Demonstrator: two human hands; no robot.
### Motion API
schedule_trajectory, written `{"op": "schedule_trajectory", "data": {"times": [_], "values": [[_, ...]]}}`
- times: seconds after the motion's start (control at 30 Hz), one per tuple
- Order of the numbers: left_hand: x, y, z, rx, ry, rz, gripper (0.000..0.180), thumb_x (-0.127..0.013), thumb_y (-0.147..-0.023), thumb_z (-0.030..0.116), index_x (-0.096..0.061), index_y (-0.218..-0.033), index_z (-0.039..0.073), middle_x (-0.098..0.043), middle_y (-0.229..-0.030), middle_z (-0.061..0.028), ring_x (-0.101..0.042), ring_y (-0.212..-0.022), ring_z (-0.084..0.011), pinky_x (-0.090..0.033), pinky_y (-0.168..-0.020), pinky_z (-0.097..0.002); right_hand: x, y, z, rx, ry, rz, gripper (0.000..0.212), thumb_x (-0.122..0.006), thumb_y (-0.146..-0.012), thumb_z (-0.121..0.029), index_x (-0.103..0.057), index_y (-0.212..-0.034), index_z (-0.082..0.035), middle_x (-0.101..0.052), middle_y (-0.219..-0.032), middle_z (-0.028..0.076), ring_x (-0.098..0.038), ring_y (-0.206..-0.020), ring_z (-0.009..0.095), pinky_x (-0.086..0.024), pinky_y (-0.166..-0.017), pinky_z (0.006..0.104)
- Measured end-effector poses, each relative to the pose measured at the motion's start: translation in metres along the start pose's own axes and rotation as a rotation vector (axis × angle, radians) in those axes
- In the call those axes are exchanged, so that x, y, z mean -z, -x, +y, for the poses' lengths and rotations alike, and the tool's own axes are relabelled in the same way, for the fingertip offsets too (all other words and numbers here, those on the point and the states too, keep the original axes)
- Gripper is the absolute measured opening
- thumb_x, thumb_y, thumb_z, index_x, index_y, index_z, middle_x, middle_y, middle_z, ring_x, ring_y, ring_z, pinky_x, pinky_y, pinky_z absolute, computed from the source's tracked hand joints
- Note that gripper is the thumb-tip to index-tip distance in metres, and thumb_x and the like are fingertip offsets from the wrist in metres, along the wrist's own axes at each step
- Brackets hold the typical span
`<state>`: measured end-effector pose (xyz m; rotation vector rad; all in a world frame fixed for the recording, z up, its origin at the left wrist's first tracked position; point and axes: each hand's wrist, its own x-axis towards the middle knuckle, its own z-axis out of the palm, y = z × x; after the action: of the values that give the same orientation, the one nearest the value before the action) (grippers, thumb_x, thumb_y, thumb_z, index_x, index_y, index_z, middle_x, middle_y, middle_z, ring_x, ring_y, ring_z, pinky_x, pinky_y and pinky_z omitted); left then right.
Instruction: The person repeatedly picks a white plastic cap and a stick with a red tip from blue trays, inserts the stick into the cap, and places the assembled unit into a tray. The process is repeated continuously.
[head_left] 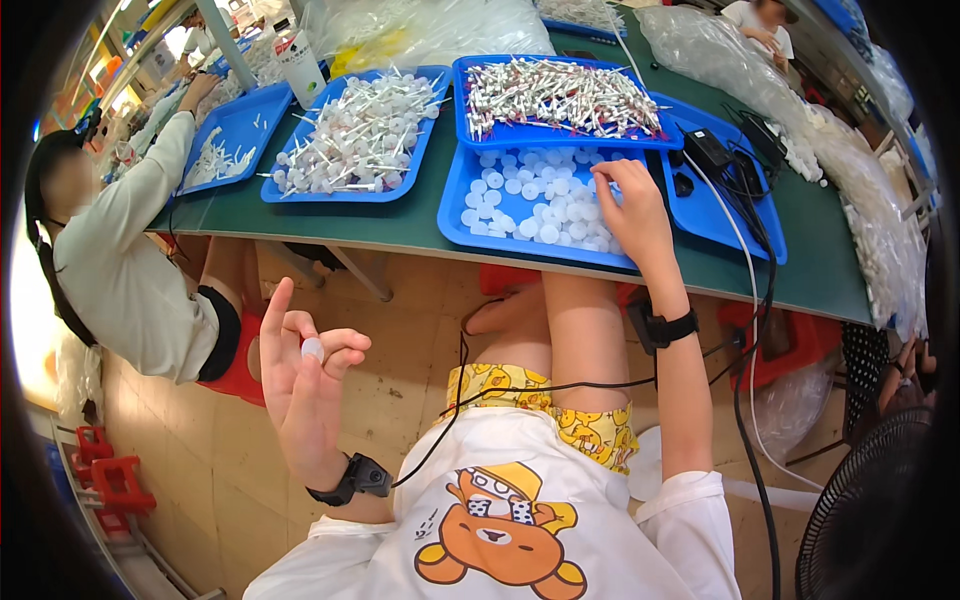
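The disc tray [456, 180] lies before the parts tray [545, 140], with the stem tray [330, 196] to their left.

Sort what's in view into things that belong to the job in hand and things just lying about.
Belonging:
left hand, holding a white disc
right hand, at the blue tray of discs
white sticks, probably

Seemingly lying about:
bottle
black adapter
fan

Green tabletop [820, 270], blue disc tray [452, 205] midway along the near edge, stemmed-piece tray [335, 196] leftward, another tray [262, 110] toward the left end, cable tray [730, 230] rightward, plastic sheeting [850, 170] along the right edge
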<state>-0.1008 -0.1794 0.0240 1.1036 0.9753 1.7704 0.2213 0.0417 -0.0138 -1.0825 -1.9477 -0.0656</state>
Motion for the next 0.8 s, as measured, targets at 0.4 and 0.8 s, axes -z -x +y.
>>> {"op": "schedule_trajectory", "data": {"times": [0.4, 0.8], "values": [[-0.033, -0.046, -0.043, 0.091, 0.043, -0.188, 0.029, -0.059, -0.098, 0.010, -0.054, -0.126, 0.000, -0.049, -0.101, -0.0020, -0.053, -0.086, -0.0125, -0.042, -0.078, -0.0255, 0.005, -0.004, -0.007, -0.029, -0.021, -0.052, 0.008, -0.065, -0.086, -0.001, -0.065, -0.094, 0.001, -0.064, -0.089, 0.014, -0.060, -0.088, 0.034, -0.049, -0.078, 0.0417], [-0.102, -0.131, -0.091, 0.227, 0.141, -0.308, 0.016, -0.063, -0.094, -0.003, -0.060, -0.109, -0.001, -0.053, -0.111, -0.0060, -0.061, -0.095, -0.0152, -0.050, -0.086, -0.0303, 0.041, -0.022, -0.001, -0.275, -0.284, -0.203, 0.014, -0.068, -0.088, -0.003, -0.069, -0.102, 0.000, -0.068, -0.096, 0.013, -0.064, -0.093, 0.030, -0.050, -0.082, 0.0375]]}}
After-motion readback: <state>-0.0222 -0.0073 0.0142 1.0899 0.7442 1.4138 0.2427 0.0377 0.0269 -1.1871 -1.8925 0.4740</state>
